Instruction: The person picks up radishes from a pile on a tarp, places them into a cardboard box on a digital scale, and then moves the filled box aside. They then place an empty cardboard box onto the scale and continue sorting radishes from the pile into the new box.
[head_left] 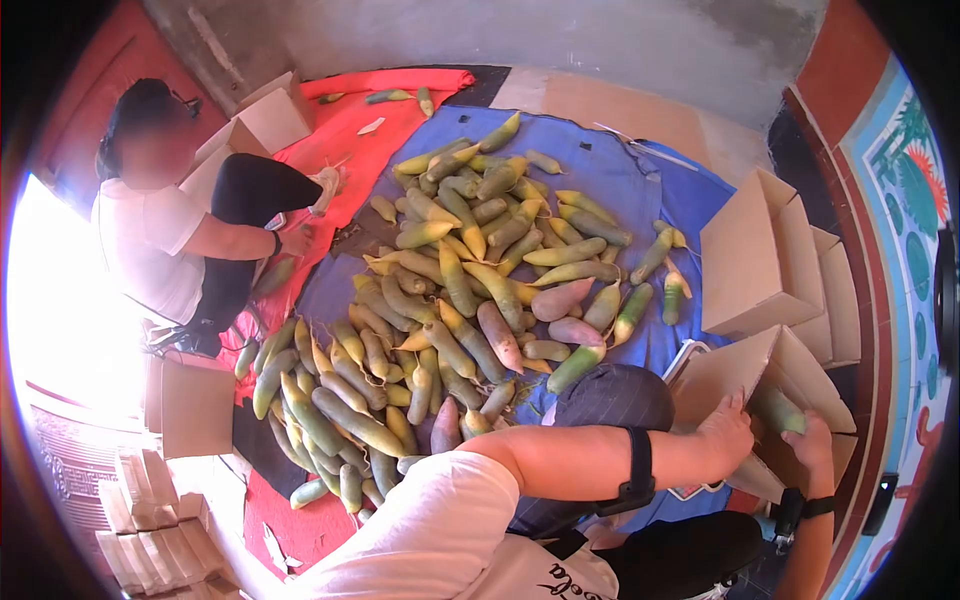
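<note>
The left hand (pixel 728 432) reaches across the body, arm stretched out, fingers curled over the edge of a tilted cardboard box (pixel 735 375), while the right hand (pixel 810 445) is closed around a green radish (pixel 778 410) at the box's opening. The box's inside is hidden. The radish points up and left, its long axis slanted, its lower end in the hand.

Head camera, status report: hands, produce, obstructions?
Left hand grips cardboard box flap. Right hand holds green fruit inside. Nothing blocking.
</note>
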